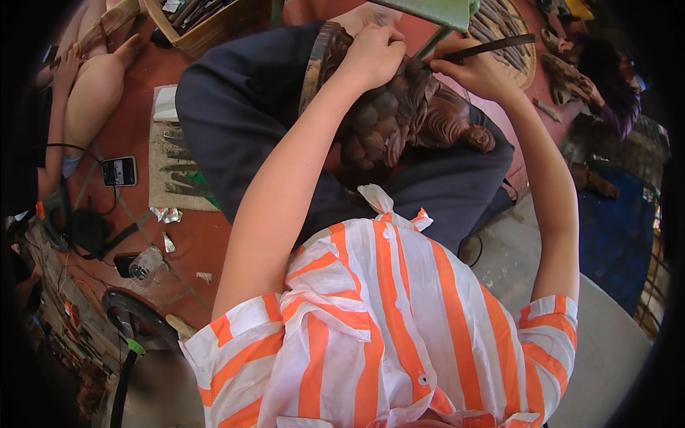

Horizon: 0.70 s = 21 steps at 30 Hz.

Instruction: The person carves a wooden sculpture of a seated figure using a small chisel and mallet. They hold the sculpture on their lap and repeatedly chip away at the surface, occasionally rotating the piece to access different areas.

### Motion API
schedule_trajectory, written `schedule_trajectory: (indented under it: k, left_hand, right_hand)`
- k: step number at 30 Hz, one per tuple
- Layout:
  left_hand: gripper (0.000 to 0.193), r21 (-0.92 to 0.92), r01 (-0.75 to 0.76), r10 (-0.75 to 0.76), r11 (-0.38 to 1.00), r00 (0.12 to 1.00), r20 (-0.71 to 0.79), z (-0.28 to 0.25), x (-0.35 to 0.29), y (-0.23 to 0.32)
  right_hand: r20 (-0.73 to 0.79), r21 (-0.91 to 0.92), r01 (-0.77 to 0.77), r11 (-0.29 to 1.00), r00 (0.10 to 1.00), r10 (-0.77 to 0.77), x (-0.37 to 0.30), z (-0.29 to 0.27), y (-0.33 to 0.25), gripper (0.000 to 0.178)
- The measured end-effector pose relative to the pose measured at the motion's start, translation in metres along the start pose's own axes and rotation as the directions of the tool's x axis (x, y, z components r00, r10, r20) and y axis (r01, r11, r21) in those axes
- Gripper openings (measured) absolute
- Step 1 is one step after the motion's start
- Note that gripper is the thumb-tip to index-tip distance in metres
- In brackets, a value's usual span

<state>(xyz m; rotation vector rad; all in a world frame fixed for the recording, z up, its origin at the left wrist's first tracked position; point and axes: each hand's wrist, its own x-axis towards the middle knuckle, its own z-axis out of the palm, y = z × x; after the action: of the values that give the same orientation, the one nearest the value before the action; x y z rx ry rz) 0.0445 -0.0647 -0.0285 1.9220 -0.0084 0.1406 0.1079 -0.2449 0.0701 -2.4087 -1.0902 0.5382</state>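
Observation:
A dark brown wood carving (407, 114) with rounded and finely grooved shapes lies across my lap, between my knees. My left hand (374, 57) is closed on its far side, the fingertips partly hidden behind the knuckles. In my right hand (474, 68) I grip a long, flat, dark hand tool (492, 47). Its straight end sticks out to the right past my fingers, while the working end, toward the carving, is hidden, so I cannot tell its exact kind. Both hands are near each other at the carving's far edge.
A green metal stand (435, 13) rises just beyond my hands. Behind it sits a round woven tray (524, 71) of tools. A wooden box (168, 28) of tools, a mat (158, 150) with several blades and a phone (119, 171) lie leftward. Other people sit at both sides.

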Motion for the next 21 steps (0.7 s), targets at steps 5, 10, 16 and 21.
schedule_trajectory:
  k: [5,10,16,21]
  left_hand:
    - [0.037,0.002,-0.006,0.006,1.0,1.0,0.025,-0.005,0.0,0.005]
    - [0.037,-0.034,0.021,-0.019,0.999,0.999,0.038,-0.004,-0.001,0.006]
    - [0.037,-0.015,-0.009,0.009,1.0,1.0,0.021,-0.003,0.0,0.0]
    - [0.037,-0.026,0.007,-0.007,1.0,1.0,0.004,0.001,0.0,-0.002]
  right_hand:
    - [-0.044,-0.28,0.169,0.945,0.981,-0.188,-0.008,0.023,-0.015,0.018]
    - [0.009,-0.057,-0.013,0.998,1.0,0.014,0.0,0.002,-0.007,0.014]
    - [-0.048,-0.28,0.177,0.943,0.979,-0.198,-0.008,0.023,-0.014,0.017]
    - [-0.024,0.043,-0.03,0.999,0.999,0.032,-0.006,0.005,0.003,0.017]
